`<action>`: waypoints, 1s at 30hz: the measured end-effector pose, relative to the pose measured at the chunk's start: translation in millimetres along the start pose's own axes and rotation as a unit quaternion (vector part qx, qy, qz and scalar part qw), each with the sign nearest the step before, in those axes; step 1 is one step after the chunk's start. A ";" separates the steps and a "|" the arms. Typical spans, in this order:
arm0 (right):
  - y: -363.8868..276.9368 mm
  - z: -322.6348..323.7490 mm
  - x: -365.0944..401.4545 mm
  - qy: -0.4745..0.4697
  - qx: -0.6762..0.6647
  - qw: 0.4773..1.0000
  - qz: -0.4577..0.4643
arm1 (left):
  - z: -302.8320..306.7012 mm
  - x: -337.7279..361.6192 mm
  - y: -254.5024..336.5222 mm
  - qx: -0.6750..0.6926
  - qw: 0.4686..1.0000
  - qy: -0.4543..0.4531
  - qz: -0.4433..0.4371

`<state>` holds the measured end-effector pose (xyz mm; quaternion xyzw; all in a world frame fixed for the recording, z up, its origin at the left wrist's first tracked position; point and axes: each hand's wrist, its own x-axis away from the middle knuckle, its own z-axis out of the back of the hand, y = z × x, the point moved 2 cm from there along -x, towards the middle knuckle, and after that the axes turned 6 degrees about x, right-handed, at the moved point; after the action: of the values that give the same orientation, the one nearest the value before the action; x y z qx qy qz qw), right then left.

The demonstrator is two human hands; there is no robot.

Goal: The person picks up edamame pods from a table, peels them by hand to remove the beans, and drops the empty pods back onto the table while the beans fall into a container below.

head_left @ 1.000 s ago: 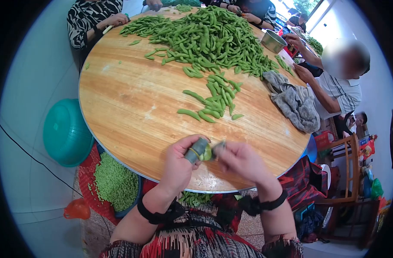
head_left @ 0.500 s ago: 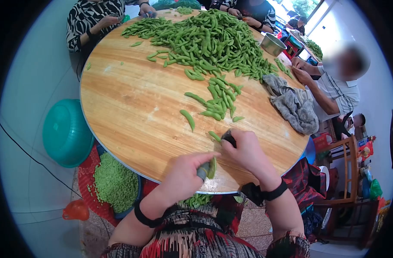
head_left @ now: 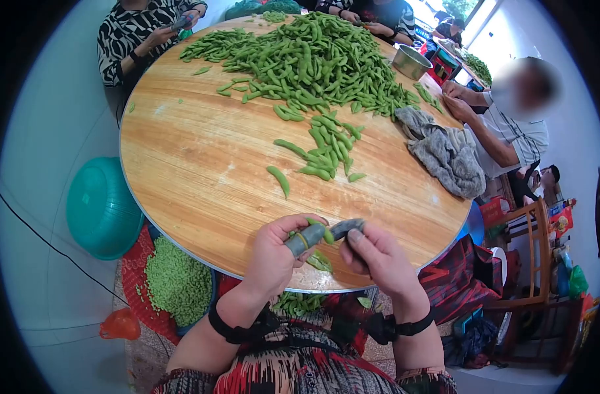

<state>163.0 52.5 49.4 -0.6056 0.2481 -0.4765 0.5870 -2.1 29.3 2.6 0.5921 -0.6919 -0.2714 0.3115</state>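
Observation:
Near the table's front edge, my left hand [head_left: 271, 251] is closed on a green soybean pod [head_left: 321, 228], with a grey cover on one finger. From the other side my right hand [head_left: 377, 257] meets it, its dark-covered index finger reaching the pod's end and its thumb pressed close. Another pod [head_left: 319, 262] lies on the wood just below the fingers. Beyond my hands a curved single pod [head_left: 279, 181] and a small cluster of pods [head_left: 327, 146] rest on the round wooden table [head_left: 188, 167].
A big heap of pods [head_left: 306, 59] covers the far side. To the right are a crumpled grey cloth [head_left: 447, 157] and a metal bowl [head_left: 411, 64]. Shelled beans [head_left: 176, 279] fill a container at lower left, near a teal basin [head_left: 99, 207]. Several people sit around the table.
My right hand has drawn back from a pod on the table towards my left hand, and the two now meet at a pod. At the far left, a person's hands have come together.

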 end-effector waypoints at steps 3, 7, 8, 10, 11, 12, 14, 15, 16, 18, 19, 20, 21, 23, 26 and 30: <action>5.6 -4.7 3.9 -0.064 -0.024 0.997 -0.023 | -2.7 -0.9 0.1 0.070 0.997 0.009 0.018; 13.8 -6.8 0.0 -0.093 -0.057 0.993 -0.046 | -3.3 0.3 -1.6 -0.005 1.000 0.031 -0.001; 16.7 -6.7 -1.5 -0.091 -0.057 0.993 -0.047 | -3.9 0.8 -1.2 -0.053 0.998 0.035 -0.008; 14.8 -11.9 -1.4 -0.061 -0.028 0.998 -0.021 | -9.6 1.2 -0.7 -0.049 0.999 0.018 -0.010; 13.9 -14.4 -1.1 -0.031 0.001 1.000 0.005 | -11.4 1.4 -0.6 -0.046 0.999 0.001 -0.013; 15.7 -16.8 -0.7 -0.031 0.002 0.999 0.005 | -10.2 1.3 -0.2 -0.046 0.999 0.002 -0.013; 19.8 -19.9 -0.2 -0.027 -0.057 0.998 0.007 | -6.5 0.6 -1.6 0.031 0.998 -0.014 0.060; 18.6 -20.2 0.7 -0.028 -0.056 0.998 0.007 | -3.2 -0.2 -1.5 0.032 0.998 -0.013 0.060; 17.5 -21.0 2.6 -0.059 -0.145 0.987 -0.038 | -0.6 -1.3 -2.6 0.084 0.992 -0.037 0.082; 19.4 -20.2 4.3 -0.089 -0.233 0.965 -0.084 | 3.7 -1.5 -3.4 0.136 0.983 -0.060 0.105; 21.3 -19.7 4.3 -0.117 -0.296 0.942 -0.111 | 4.5 -1.2 -3.0 0.158 0.978 -0.080 0.113; 22.1 -20.2 4.5 -0.144 -0.356 0.913 -0.137 | 4.3 -1.1 -2.7 0.180 0.971 -0.101 0.120; 21.6 -21.0 4.6 -0.144 -0.356 0.913 -0.137 | 3.4 -0.6 -1.4 0.180 0.971 -0.100 0.120; 20.6 -23.2 4.2 -0.124 -0.362 0.914 -0.136 | 0.6 0.9 1.1 0.186 0.971 -0.078 0.126; 23.4 -24.6 0.2 -0.036 -0.133 0.990 -0.030 | 1.2 -2.2 -7.8 -0.143 0.984 -0.047 -0.091; 27.6 -19.6 -4.1 -0.018 -0.086 0.996 -0.005 | -2.1 1.3 3.1 -0.196 0.976 -0.026 -0.090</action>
<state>151.3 41.5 19.2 -0.6639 0.2743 -0.4451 0.5347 -2.6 28.5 6.4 0.5718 -0.5772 -0.4441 0.3777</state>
